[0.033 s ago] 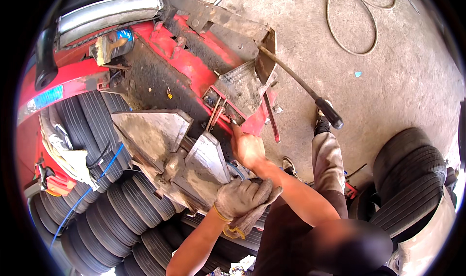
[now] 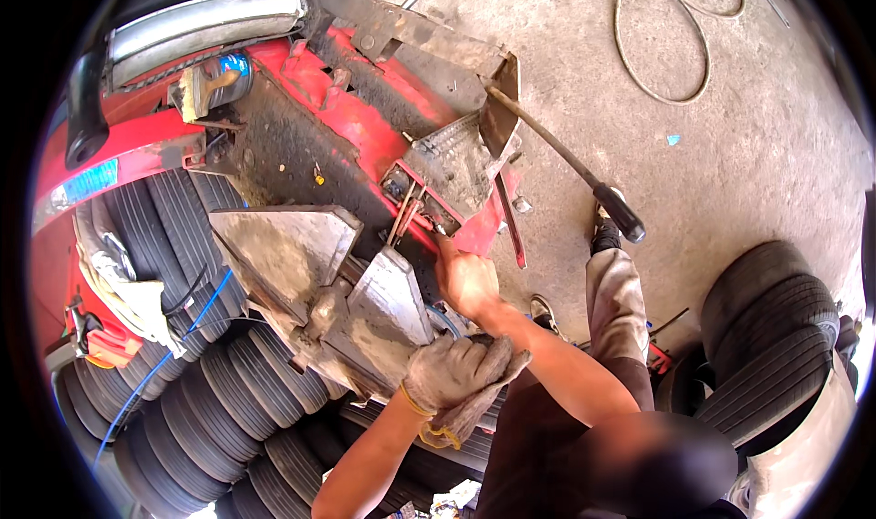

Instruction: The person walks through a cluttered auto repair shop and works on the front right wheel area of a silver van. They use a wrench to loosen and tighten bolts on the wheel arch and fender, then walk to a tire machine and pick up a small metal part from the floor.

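My left hand point(image 2: 447, 368) wears a dirty work glove with a yellow cuff. Its fingers are closed around a second, loose glove point(image 2: 470, 416), beside a grey metal plate point(image 2: 392, 286). My bare right hand point(image 2: 467, 282) reaches to the edge of a red tyre machine point(image 2: 360, 140). The fingertips are closed at a small metal fitting point(image 2: 439, 229) next to an opening in the red frame; whether they grip it is partly hidden. Two copper-coloured rods point(image 2: 402, 216) stick out of that opening. Another angled plate point(image 2: 290, 245) stands left of the hands.
A long bar with a black handle point(image 2: 619, 213) slants over the concrete floor. A brush point(image 2: 196, 94) and a tin point(image 2: 235, 73) sit on the machine. Tyres point(image 2: 233, 373) are stacked lower left, more tyres point(image 2: 776, 336) right. A hose point(image 2: 698, 81) loops on the floor.
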### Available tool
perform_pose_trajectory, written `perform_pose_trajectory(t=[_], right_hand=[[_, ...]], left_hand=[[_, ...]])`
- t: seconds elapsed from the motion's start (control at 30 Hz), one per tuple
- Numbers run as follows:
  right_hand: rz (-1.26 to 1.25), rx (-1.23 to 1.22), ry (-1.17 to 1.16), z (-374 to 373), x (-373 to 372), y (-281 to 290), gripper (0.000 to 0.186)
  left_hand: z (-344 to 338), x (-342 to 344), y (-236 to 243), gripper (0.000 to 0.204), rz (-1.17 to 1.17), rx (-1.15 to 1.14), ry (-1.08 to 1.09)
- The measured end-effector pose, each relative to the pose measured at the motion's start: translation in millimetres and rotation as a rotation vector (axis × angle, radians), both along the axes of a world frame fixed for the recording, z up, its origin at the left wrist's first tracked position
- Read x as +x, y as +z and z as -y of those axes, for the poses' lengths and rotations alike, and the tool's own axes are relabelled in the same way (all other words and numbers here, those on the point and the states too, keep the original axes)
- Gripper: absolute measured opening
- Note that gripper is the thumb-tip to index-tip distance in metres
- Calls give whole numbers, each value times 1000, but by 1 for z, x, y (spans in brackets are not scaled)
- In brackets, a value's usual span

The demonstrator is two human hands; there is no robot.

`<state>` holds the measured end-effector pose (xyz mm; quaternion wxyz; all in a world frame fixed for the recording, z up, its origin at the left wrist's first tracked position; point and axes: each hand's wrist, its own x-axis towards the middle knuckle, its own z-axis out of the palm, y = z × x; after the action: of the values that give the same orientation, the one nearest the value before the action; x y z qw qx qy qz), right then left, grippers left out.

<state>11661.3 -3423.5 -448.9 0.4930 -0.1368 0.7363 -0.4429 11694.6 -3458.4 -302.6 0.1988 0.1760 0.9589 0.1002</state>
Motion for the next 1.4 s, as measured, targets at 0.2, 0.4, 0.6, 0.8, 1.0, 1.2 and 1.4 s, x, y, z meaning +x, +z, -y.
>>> perform_pose_trajectory(t=[0.2,0.4,0.6,0.8,1.0,1.2,1.4], right_hand=[[47,6,-7,-4,5,3,47],[110,-58,-223,-12,15,-7,36],[719,-251,-473,-51,13,-16,21],[826,-339,-766,-133,-17,-10,26],[840,-378,-824,-165,-56,39,31],[846,-424,-815,-161,-53,68,24],[945,-510,-842,-141,-53,72,27]], left_hand=[[1,-8,3,24,64,24,21],[4,-10,3,23,87,2,-34],[4,-1,4,22,96,-32,9],[-6,-3,3,22,-9,-73,120],[-2,8,-6,22,-63,-36,123],[-3,-2,7,27,-99,-80,98],[-2,0,3,28,-1,-71,119]])
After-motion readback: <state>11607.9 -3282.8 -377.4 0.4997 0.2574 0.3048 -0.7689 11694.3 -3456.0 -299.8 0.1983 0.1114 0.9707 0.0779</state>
